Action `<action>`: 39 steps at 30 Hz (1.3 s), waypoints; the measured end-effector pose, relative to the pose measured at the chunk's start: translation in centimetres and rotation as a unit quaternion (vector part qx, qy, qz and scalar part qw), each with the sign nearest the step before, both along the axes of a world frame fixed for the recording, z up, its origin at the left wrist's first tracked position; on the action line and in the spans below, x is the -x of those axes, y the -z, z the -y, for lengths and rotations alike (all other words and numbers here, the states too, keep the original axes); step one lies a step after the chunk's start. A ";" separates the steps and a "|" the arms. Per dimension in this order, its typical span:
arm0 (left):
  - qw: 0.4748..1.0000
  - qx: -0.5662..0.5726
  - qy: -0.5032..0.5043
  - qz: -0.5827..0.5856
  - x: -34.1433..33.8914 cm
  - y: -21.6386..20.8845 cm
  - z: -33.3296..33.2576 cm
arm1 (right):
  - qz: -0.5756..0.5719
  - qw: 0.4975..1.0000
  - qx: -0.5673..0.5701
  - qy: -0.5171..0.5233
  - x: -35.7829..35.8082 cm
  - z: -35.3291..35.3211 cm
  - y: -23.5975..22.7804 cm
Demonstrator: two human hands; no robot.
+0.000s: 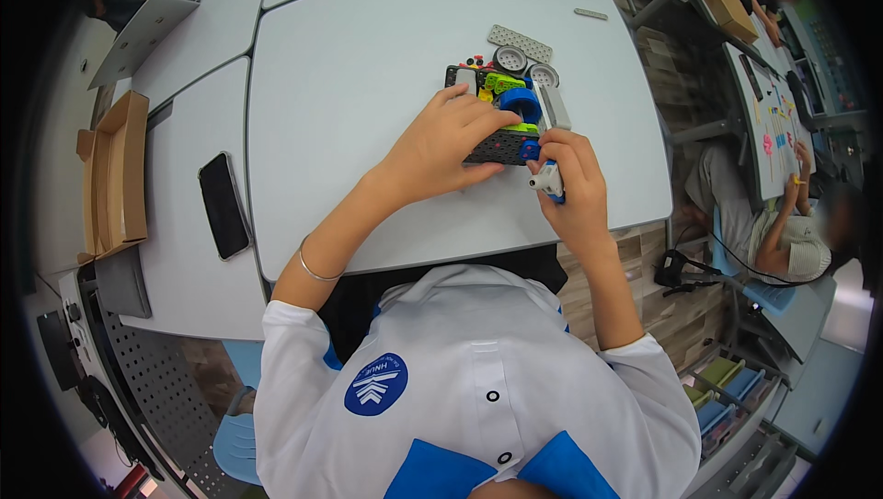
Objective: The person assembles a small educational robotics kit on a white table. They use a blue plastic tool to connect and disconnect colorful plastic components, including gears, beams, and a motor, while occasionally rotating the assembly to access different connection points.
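Sitting upper-centre, a black-and-green model [504, 147] is held by half-curled left hand [449, 136], a grey-blue piece [547, 180] by tightly curled right hand [579, 194].

There's one model [499, 147], seemingly two grey-hubbed wheels [510, 59] [543, 76], and two cardboard boxes [136, 163] [724, 7].

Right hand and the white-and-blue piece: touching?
Touching. The head view shows the right hand closed on the white-and-blue piece, whose white end juts out of the grip.

Blue round part [521, 103], white tabletop [359, 71]
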State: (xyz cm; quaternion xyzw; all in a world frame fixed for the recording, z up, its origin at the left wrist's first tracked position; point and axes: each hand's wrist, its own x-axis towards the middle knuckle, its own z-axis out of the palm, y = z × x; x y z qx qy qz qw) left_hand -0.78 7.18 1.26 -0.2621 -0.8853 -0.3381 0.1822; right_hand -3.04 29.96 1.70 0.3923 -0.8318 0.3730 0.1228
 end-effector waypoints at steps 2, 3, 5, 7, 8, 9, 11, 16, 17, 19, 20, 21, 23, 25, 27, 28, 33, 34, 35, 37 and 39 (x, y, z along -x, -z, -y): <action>1.000 0.022 -0.010 -0.014 -0.1 0.4 -0.1 | -0.036 0.999 0.015 0.016 -0.2 0.1 -0.2; 0.999 0.021 -0.017 -0.022 -0.2 0.5 -0.2 | -0.055 0.998 0.023 0.023 -0.3 0.1 -0.3; 0.999 0.019 -0.032 -0.039 -0.3 0.7 -0.5 | 0.045 0.987 0.029 0.150 -0.6 -0.3 0.6; 0.997 0.004 -0.048 -0.056 -0.3 0.9 -0.5 | 0.117 0.959 0.030 0.256 -0.3 -0.3 0.6; 0.996 -0.003 -0.056 -0.064 -0.3 0.9 -0.5 | 0.098 0.959 0.009 0.265 0.3 -0.4 1.1; 0.996 -0.006 -0.060 -0.063 -0.2 0.9 -0.5 | 0.080 0.957 -0.012 0.277 1.2 -0.9 2.3; 0.996 -0.013 -0.067 -0.060 -0.2 0.9 -0.5 | 0.055 0.951 -0.077 0.294 2.4 -1.6 4.4; 0.994 -0.012 -0.079 -0.073 -0.1 1.2 -0.5 | 0.018 0.938 -0.189 0.290 3.8 -1.1 5.6; 0.994 -0.011 -0.081 -0.076 -0.1 1.2 -0.5 | -0.009 0.939 -0.187 0.288 3.8 -0.9 5.6; 0.993 -0.009 -0.082 -0.086 -0.2 1.1 -0.7 | -0.063 0.940 -0.181 0.282 3.9 -0.8 5.7; 0.992 -0.008 -0.083 -0.090 -0.2 1.1 -0.8 | -0.061 0.951 -0.140 0.270 3.8 -0.8 5.4; 0.992 -0.008 -0.083 -0.093 -0.2 1.2 -0.8 | -0.057 0.960 -0.099 0.255 3.5 -0.8 4.7; 0.991 -0.008 -0.086 -0.099 -0.2 1.6 -1.0 | 0.105 0.971 0.026 0.213 2.6 -0.5 2.8; 0.989 0.006 -0.094 -0.113 -0.4 1.7 -1.4 | 0.405 0.883 0.186 0.147 1.0 0.0 0.8; 0.987 0.020 -0.103 -0.122 -0.6 2.0 -1.9 | 0.468 0.846 0.225 0.121 1.2 0.1 1.3; 0.986 0.027 -0.108 -0.126 -0.7 2.2 -2.1 | 0.498 0.825 0.244 0.107 1.2 0.1 1.5; 0.980 0.060 -0.125 -0.140 -1.2 3.4 -3.5 | 0.567 0.778 0.258 0.077 0.8 0.4 2.0; 0.979 0.063 -0.127 -0.144 -1.2 3.6 -3.7 | 0.577 0.771 0.260 0.072 0.9 0.3 2.3; 0.978 0.065 -0.129 -0.147 -1.1 3.6 -3.8 | 0.578 0.769 0.264 0.074 0.9 0.3 2.4; 0.978 0.074 -0.128 -0.149 -1.2 3.7 -3.8 | 0.581 0.763 0.272 0.078 0.8 0.4 2.5; 0.977 0.081 -0.131 -0.147 -1.2 3.8 -3.9 | 0.588 0.758 0.268 0.085 0.8 0.5 2.1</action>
